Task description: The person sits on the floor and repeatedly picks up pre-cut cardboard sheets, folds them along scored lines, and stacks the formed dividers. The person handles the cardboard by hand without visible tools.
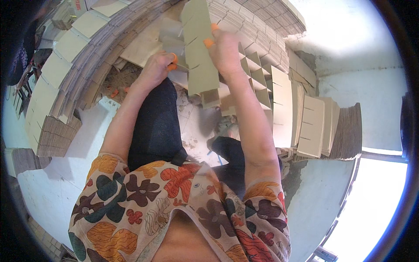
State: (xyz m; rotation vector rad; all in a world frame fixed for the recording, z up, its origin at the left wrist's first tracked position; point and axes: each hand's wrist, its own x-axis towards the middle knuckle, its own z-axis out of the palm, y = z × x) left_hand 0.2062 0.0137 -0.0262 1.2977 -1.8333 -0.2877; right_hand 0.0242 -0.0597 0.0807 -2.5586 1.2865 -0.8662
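Observation:
My right hand (224,50), with orange finger covers, grips the edge of a long slotted cardboard strip (197,48) that stands tilted in front of me. My left hand (157,70), also with orange covers, is closed at the near left of this strip; its fingers pinch a cardboard piece that is mostly hidden. Blurred pale strips (171,32) show beyond the left fingers. Right of my right wrist is an assembled cardboard divider grid (257,74) with square cells, partly hidden by my forearm.
Long stacks of slotted cardboard strips (70,61) curve along the left, and more stacks (257,26) stand at the far side. Other bundles (312,124) lean at the right near a pale wall (362,91). My knees are bent below my hands.

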